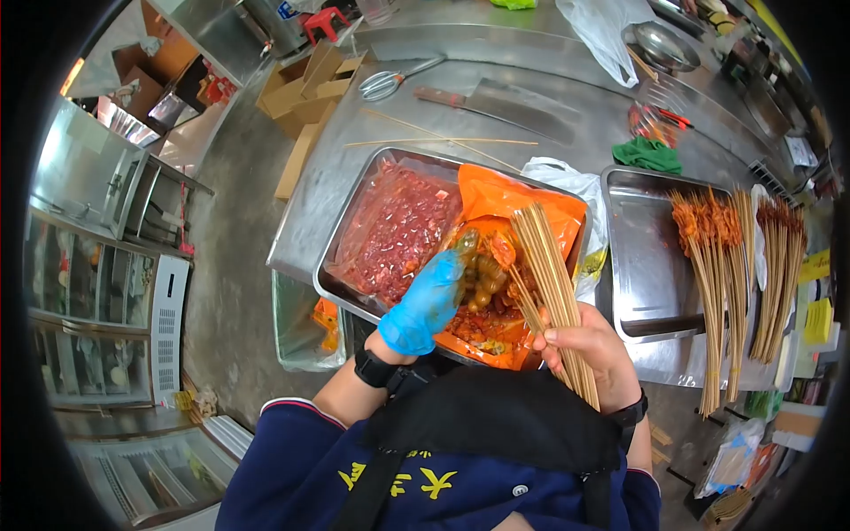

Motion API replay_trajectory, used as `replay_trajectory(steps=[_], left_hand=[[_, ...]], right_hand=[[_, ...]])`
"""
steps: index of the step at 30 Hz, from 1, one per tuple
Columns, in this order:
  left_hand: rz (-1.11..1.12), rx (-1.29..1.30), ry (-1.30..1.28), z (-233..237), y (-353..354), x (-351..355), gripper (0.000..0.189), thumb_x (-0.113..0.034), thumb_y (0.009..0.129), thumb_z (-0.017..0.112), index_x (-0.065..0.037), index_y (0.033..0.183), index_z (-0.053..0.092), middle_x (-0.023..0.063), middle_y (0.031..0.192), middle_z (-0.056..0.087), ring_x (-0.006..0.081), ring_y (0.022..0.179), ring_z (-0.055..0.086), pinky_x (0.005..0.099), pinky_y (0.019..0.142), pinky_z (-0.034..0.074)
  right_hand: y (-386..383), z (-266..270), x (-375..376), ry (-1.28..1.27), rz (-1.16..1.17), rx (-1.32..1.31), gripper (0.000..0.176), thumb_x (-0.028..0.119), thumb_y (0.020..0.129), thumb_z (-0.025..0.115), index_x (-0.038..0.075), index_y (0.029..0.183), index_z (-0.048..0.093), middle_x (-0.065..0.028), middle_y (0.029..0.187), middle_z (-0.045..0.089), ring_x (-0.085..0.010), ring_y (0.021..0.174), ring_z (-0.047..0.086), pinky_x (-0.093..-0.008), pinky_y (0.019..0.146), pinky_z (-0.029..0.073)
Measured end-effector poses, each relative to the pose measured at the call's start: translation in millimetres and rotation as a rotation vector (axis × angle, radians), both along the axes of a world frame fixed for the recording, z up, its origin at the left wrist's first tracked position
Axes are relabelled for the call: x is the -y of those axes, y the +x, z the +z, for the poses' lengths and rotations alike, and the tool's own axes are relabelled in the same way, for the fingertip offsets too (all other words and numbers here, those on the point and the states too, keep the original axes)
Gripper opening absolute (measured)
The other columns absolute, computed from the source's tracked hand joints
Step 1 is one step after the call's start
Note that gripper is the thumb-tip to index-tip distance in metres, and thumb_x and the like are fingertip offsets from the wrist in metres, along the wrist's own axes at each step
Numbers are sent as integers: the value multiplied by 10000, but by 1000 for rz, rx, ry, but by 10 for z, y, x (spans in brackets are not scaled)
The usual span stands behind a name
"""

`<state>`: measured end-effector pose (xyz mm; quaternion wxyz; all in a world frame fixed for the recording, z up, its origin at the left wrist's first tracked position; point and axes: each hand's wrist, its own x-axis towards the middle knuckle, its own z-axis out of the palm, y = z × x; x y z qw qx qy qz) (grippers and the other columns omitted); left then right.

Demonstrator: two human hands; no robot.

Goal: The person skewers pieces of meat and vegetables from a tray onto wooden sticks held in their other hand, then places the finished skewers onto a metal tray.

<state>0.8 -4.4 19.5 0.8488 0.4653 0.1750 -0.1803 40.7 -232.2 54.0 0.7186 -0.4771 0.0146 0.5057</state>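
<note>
Up on the bare steel counter [310,217], a broad-bladed steel cleaver with a brown handle [500,109] is lying flat, and a grey utensil with a looped end [387,82] is resting just left of it. Over right, a crumpled green cloth [649,155] is bunching up! A thin white plastic bag [605,35] is drooping near a shiny round metal vessel [666,49]. Leftward, open brown cardboard boxes [305,99] are gaping, a small red plastic stool [325,18] is standing beyond (bright, that one), and a glass-doored metal cabinet [93,305] is gleaming.
</note>
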Motion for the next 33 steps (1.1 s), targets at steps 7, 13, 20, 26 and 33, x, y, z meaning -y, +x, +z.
replay_trajectory(steps=[7, 13, 20, 26, 33], left_hand=[[254, 219, -405, 60, 96, 45, 337, -250, 922, 385, -65, 1196, 447, 81, 1110, 538, 192, 986, 541, 320, 810, 472], [293, 176, -523, -115, 63, 26, 324, -110, 862, 510, -45, 1174, 452, 76, 1136, 505, 184, 1023, 519, 293, 873, 438], [138, 392, 83, -101, 22, -13, 389, -14, 817, 525, -12, 1195, 435, 73, 1154, 479, 169, 1056, 492, 270, 869, 435], [115, 176, -333, 5, 117, 38, 312, -110, 862, 485, -28, 1163, 472, 77, 1074, 565, 172, 936, 573, 285, 764, 499], [213, 185, -182, 119, 92, 40, 313, -140, 888, 444, -31, 1180, 459, 90, 1091, 559, 197, 962, 566, 321, 823, 479]], right_hand=[[-5, -32, -11, 26, 70, 20, 269, 83, 735, 606, 6, 959, 479, -127, 738, 587, -142, 533, 557, -256, 481, 462], [-12, -3, -10, 39, 58, -8, 271, 80, 730, 616, 14, 953, 479, -127, 733, 588, -140, 529, 557, -253, 479, 461], [1, -38, 7, 65, 91, -23, 246, 68, 740, 604, 17, 947, 482, -124, 742, 595, -137, 531, 555, -252, 477, 459], [12, -8, 10, 38, 120, -2, 236, 72, 742, 601, 17, 939, 482, -118, 741, 594, -132, 535, 552, -247, 483, 457], [-14, 9, 25, 9, 41, 30, 249, 70, 733, 602, 9, 946, 487, -113, 735, 590, -128, 532, 546, -243, 482, 454]])
